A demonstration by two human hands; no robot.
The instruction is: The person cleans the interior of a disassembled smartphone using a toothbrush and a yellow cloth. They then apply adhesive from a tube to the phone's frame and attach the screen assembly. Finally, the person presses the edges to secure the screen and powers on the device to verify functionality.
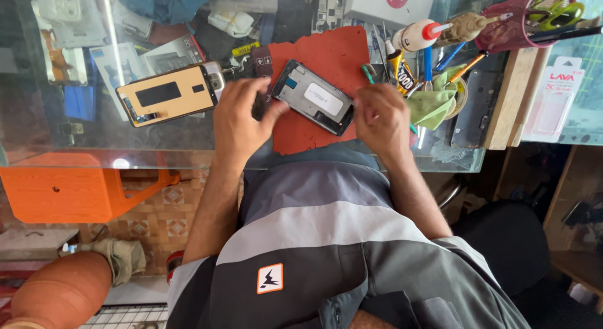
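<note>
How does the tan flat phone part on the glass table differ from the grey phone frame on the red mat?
The tan flat phone part lies untouched on the glass table; the grey phone frame lies on the red mat, held between the left hand and the right hand. The tan part carries a black rectangle; the grey frame carries a white label. Both are flat, rectangular and tilted.

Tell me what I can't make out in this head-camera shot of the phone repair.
- Right hand: its back hides the fingertips and anything they hold.
- Phone frame: both ends covered by the hands; left hand.
- Green-handled tool: lower part hidden behind the right hand.
</note>
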